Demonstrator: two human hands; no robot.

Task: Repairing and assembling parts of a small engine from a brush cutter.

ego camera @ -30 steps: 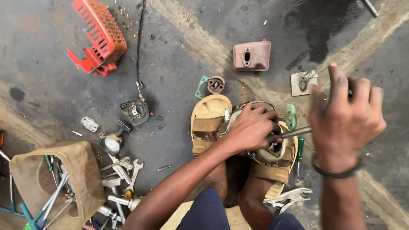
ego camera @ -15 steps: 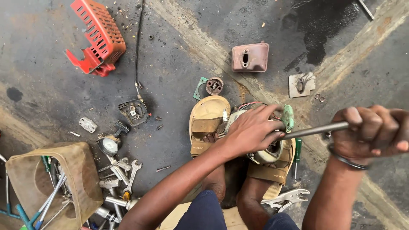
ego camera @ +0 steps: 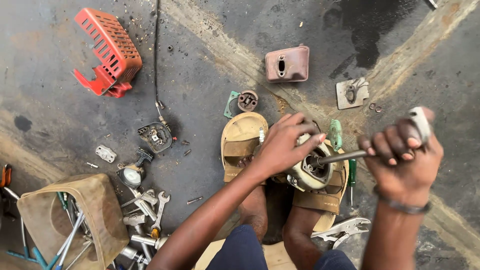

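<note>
**Steel handle swung lower, engine part pinned between the sandals**

Steel bar of the wrench (ego camera: 345, 157) now slopes down from the right hand (ego camera: 400, 155) into the middle of the round engine part (ego camera: 312, 170). Swung from near upright a second ago, through level, to a lower angle at the right: a turn in progress on the fastener at the centre, loosening or tightening impossible to tell. Right grip closed fully round the handle end, a pale tip poking out above the knuckles. Left hand (ego camera: 285, 147) spread flat over the top of the engine part, fingers draped, pressing rather than clasping; position unchanged. Engine part wedged between two tan sandals (ego camera: 240, 135) on the concrete floor (ego camera: 210, 65). Locking pliers (ego camera: 345, 229) just beside the right foot, loose spanners (ego camera: 150, 205) well off to the left.
</note>
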